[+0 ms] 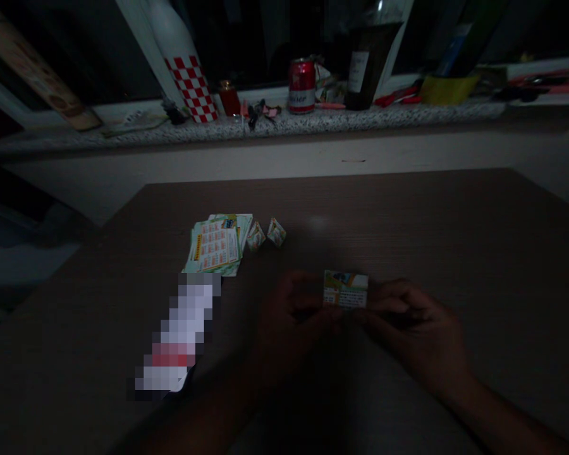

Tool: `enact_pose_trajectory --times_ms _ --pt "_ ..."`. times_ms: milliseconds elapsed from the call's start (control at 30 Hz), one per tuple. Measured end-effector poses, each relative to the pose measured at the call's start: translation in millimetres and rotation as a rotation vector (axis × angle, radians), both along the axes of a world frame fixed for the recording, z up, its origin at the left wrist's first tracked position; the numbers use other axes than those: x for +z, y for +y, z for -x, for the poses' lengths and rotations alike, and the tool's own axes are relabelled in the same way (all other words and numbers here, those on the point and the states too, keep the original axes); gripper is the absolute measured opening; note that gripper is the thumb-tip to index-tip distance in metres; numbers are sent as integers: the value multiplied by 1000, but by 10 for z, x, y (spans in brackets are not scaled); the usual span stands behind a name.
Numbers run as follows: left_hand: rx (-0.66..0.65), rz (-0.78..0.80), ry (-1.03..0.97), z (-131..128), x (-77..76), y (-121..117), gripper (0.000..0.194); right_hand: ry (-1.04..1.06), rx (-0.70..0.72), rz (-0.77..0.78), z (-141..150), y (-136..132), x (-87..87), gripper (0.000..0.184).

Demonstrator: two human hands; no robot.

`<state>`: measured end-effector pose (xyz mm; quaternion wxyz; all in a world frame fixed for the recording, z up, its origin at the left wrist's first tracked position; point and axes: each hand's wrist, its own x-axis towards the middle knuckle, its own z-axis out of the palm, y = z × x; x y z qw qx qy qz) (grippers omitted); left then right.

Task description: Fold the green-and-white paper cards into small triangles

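Green and white, a small printed paper [345, 289] was held over the brown table [431, 234] between both of the person's hands, the left hand [296, 316] pinching its lower left side between thumb and fingers, the right hand [415, 328] pinching its lower right corner. Off to the left lay a loose stack of printed sheets [213, 249], with two little folded pieces [276, 233] just beside it, while a red can [301, 88] stood on the speckled sill [327, 121] behind.
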<state>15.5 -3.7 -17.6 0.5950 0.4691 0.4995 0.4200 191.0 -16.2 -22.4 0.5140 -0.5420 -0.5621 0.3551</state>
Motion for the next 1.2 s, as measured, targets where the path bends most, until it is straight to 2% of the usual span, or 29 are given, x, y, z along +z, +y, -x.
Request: enact_pose_trajectory --times_ms 67,100,233,300,467,567,667,867,1067,1200 --pt "-16 28 3 10 14 20 55 57 52 56 -12 9 0 20" --pt "-40 27 10 21 23 31 52 83 93 82 -19 16 2 22" --pt "-185 -7 47 83 45 71 20 87 149 97 -37 36 2 11" --pt "-220 2 88 108 41 85 16 75 167 109 -36 37 -7 9" --pt "-246 66 105 121 8 108 17 91 262 213 -41 32 -29 4" --pt "-280 96 41 113 -1 106 21 94 286 249 -59 33 -34 11" --pt "-268 76 96 110 7 92 17 116 317 281 -67 39 -28 12" --pt "-239 39 168 109 29 89 21 155 337 268 -58 45 -9 10" --pt "-299 63 94 126 4 108 21 111 339 264 -75 52 -20 16" --pt "-269 28 211 148 15 102 22 161 360 285 -51 57 -32 8"
